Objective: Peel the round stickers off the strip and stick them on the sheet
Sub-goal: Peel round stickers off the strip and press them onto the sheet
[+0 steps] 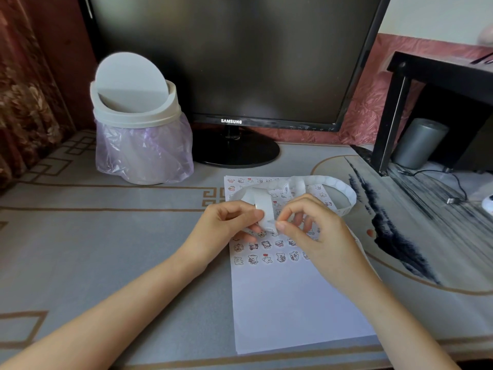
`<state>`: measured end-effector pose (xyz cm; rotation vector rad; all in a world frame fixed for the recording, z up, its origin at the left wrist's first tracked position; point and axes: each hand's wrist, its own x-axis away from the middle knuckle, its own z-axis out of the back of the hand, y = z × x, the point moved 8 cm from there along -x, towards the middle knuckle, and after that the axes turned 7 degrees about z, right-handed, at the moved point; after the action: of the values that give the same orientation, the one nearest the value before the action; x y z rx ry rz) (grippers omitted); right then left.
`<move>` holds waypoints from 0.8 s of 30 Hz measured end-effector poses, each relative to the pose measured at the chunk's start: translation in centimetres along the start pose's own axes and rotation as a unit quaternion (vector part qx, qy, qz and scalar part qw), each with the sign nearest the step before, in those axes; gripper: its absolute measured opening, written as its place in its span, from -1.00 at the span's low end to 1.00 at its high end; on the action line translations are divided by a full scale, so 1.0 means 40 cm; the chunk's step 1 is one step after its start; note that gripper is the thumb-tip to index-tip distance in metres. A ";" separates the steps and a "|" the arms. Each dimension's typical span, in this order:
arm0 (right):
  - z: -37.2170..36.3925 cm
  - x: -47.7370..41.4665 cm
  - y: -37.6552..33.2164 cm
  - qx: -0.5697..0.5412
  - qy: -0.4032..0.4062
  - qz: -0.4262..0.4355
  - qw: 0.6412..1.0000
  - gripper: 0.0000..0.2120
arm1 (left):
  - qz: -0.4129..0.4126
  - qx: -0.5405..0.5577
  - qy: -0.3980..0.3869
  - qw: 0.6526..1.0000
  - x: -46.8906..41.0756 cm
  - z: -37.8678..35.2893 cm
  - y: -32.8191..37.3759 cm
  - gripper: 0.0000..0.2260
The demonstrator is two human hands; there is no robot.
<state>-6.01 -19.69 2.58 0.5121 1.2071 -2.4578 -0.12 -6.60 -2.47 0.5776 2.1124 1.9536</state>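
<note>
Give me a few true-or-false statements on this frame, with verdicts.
1. The left hand and the right hand both hold the strip above the sheet. True.
2. The sheet's near half is filled. False: it is bare; the stickers sit on its far half.
3. The monitor has a dark screen. True.
4. The bin stands right of the monitor. False: it stands to its left.

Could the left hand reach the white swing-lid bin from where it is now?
Probably yes: nothing stands on the table between the left hand and the bin, and its lid is tilted open. But that hand pinches the sticker strip, as does the right hand.
</note>
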 end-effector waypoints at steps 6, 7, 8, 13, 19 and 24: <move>0.084 0.032 0.073 -0.092 0.014 -0.140 0.986 -0.92 | 0.003 0.013 0.000 1.000 -0.002 0.000 -0.008 -0.88; 0.101 0.042 0.088 -0.096 0.016 -0.165 0.981 -0.93 | 0.002 0.013 0.000 1.000 -0.002 -0.001 -0.008 -0.87; 0.118 0.054 0.104 -0.098 0.019 -0.194 0.976 -0.95 | 0.000 0.010 0.000 1.000 -0.001 -0.001 -0.007 -0.87; 0.174 0.109 0.173 -0.063 0.010 -0.296 0.953 -0.96 | -0.007 -0.020 -0.003 1.000 0.002 -0.006 -0.007 -0.90; 0.186 0.130 0.199 -0.032 -0.002 -0.324 0.946 -0.95 | -0.009 -0.057 -0.014 0.998 0.001 -0.014 -0.009 -0.90; 0.183 0.130 0.207 -0.028 0.000 -0.326 0.945 -0.95 | -0.010 -0.070 -0.012 0.997 0.000 -0.013 -0.008 -0.91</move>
<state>-7.90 -31.11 -1.27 0.0902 1.6460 -2.9315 -0.37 -7.10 -2.74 0.5494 1.9409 2.0519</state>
